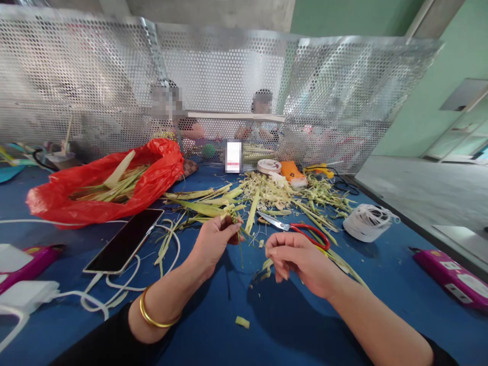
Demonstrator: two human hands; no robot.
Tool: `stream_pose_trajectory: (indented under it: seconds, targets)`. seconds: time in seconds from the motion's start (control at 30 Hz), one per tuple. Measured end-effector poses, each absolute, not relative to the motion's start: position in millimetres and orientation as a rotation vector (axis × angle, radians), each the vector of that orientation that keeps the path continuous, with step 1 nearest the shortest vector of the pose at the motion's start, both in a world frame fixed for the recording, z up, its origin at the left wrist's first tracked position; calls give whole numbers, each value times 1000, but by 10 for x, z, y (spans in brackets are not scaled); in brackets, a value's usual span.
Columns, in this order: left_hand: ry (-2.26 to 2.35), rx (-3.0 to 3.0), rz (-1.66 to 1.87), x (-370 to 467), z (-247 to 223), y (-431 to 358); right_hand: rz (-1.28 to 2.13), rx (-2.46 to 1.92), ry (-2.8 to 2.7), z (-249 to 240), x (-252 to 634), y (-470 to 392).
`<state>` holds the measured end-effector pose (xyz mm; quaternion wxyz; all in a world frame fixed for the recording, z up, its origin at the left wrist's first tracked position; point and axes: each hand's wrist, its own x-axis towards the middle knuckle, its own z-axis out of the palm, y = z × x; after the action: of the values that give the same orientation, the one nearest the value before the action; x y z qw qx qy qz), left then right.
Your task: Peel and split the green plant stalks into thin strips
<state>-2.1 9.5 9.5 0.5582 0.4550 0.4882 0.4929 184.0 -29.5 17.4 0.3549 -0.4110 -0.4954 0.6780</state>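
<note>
Pinched between the thumb and fingers of my left hand [215, 239] is a small braided piece of green leaf strips [231, 211], with thin stalk ends hanging below it. To the right, my right hand [287, 254] is in the air above the table with its fingers curled together; whatever they may hold is too small to make out. Red-handled scissors [310, 235] lie just behind my right hand, blades pointing left. Behind both hands spread dry pale-green leaf strips [206, 207] and a heap of shredded husk bits [267, 190].
At left are a red plastic bag [91, 208] of leaves, a phone [124, 241] and white cables [175, 254]. A roll of white twine [368, 222] and a purple power strip [453, 277] sit at right. A perforated metal screen [224, 61] closes the back; people sit behind it.
</note>
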Motion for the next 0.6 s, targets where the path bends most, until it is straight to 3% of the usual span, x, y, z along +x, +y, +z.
stream_pose_trajectory:
  seconds: [0.1,0.3,0.6]
  targets:
    - [1165,1068,1180,-42,110,102,1816,-899,-1233,237,1906,-298]
    - [1114,1269,1081,68,144,-3,1142,-1217,-1416,106,1803,-243]
    - [1055,1272,1001,133,93,-50,1359,-1241,-1550,-4,1656,-299]
